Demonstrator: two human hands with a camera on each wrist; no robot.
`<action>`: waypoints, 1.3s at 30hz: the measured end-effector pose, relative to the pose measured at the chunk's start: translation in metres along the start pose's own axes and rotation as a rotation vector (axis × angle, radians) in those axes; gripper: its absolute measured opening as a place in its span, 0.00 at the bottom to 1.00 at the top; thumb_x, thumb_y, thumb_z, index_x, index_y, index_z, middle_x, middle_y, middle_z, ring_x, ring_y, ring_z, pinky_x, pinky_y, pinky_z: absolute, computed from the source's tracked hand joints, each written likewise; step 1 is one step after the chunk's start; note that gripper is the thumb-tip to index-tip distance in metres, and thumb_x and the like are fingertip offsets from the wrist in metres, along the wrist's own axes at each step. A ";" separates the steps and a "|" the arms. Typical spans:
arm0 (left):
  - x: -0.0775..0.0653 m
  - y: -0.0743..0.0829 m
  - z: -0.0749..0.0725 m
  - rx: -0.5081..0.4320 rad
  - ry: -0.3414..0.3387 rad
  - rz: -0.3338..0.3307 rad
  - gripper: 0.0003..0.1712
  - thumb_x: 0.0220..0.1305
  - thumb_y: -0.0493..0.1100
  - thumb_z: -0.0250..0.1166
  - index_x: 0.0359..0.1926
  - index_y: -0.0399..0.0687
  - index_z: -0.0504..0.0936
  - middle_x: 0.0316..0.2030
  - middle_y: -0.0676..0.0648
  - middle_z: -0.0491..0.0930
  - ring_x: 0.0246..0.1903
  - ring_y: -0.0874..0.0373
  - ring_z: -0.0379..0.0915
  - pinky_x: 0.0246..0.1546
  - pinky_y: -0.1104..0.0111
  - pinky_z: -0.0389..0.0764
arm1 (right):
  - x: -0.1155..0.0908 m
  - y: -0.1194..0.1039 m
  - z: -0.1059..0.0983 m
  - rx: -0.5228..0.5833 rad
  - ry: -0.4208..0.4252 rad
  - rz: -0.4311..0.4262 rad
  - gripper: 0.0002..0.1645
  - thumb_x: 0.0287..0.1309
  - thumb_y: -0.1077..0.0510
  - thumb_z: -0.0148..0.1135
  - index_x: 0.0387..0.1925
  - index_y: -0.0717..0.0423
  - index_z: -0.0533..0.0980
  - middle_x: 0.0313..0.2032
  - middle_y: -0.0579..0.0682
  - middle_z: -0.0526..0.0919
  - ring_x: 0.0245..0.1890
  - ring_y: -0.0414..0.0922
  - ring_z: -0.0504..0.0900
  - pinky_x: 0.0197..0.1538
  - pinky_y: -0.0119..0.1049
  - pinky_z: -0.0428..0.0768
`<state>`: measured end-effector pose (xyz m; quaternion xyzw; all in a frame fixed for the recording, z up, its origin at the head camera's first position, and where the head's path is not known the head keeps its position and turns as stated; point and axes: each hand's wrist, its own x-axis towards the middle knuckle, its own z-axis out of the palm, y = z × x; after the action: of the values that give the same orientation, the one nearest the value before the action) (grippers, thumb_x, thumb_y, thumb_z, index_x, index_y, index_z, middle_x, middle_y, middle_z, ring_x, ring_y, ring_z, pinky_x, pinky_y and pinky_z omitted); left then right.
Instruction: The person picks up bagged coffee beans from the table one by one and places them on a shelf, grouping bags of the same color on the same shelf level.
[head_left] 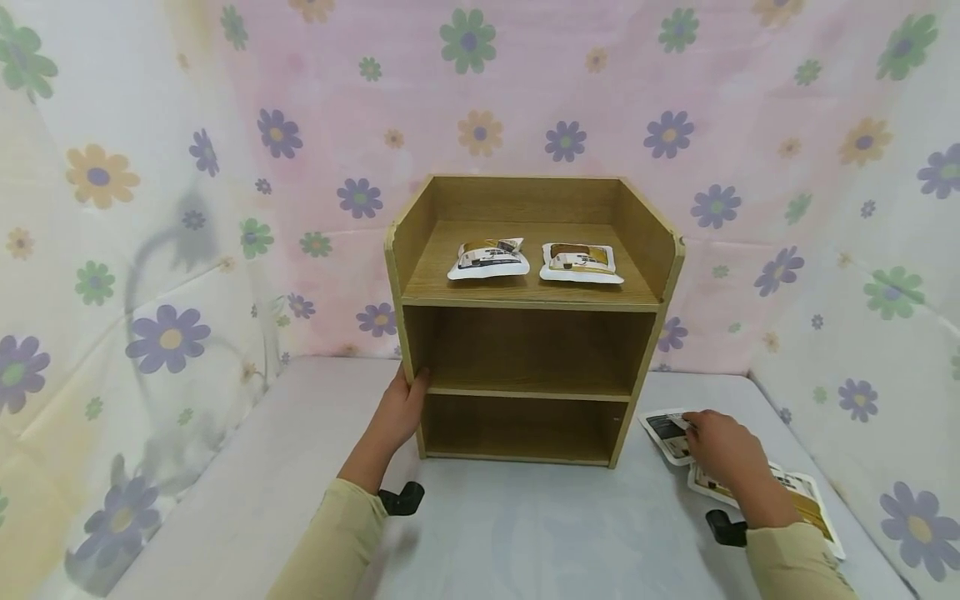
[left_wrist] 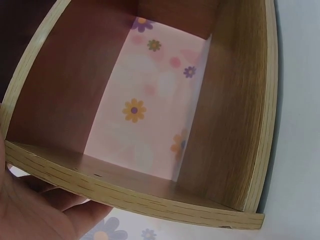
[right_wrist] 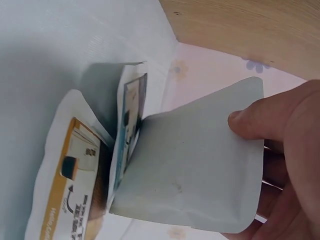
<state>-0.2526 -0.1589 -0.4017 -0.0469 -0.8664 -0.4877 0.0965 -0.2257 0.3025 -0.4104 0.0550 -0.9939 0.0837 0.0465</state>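
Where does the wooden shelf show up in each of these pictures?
Head: the wooden shelf stands whole, near the middle.
Left wrist: the shelf is close up, filling most of the picture and cut off at the top.
Right wrist: only a plain panel of the shelf shows, across the top right.
Shared landmark: the flowered cloth, visible in all three.

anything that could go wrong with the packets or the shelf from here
Lifting the held packet with the right hand might drag the blue-edged packet that lies right up against it.

The left packet and right packet sit on the open-fronted top of the shelf unit; if the left hand, gripping its side, jolts it, they could slide off.
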 end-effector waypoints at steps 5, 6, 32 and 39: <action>0.000 -0.001 0.000 0.001 -0.006 0.002 0.33 0.76 0.56 0.39 0.72 0.42 0.53 0.66 0.30 0.65 0.65 0.35 0.63 0.64 0.42 0.64 | -0.005 -0.001 -0.008 0.017 0.006 -0.002 0.20 0.60 0.64 0.54 0.53 0.64 0.78 0.46 0.65 0.83 0.31 0.52 0.81 0.26 0.47 0.77; 0.000 -0.001 0.000 0.000 -0.005 0.006 0.33 0.76 0.55 0.39 0.72 0.42 0.53 0.66 0.30 0.65 0.65 0.35 0.63 0.64 0.42 0.64 | -0.006 -0.001 -0.008 0.023 0.008 -0.002 0.20 0.60 0.64 0.54 0.54 0.63 0.78 0.46 0.65 0.83 0.30 0.50 0.80 0.25 0.46 0.76; 0.000 -0.001 -0.002 -0.031 -0.033 0.001 0.35 0.76 0.58 0.38 0.73 0.43 0.51 0.67 0.31 0.63 0.67 0.36 0.61 0.65 0.43 0.63 | -0.030 -0.020 -0.042 0.061 0.127 -0.123 0.15 0.62 0.63 0.56 0.49 0.61 0.79 0.41 0.60 0.85 0.34 0.54 0.83 0.32 0.52 0.79; 0.001 0.000 -0.001 -0.032 -0.032 -0.001 0.34 0.76 0.57 0.38 0.73 0.43 0.51 0.67 0.31 0.64 0.66 0.36 0.63 0.65 0.43 0.64 | -0.037 -0.031 -0.055 0.054 0.156 -0.168 0.14 0.62 0.62 0.57 0.48 0.61 0.80 0.41 0.59 0.86 0.34 0.53 0.83 0.34 0.52 0.80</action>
<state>-0.2534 -0.1602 -0.4012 -0.0560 -0.8599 -0.5008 0.0818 -0.1807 0.2850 -0.3556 0.1325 -0.9766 0.1101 0.1288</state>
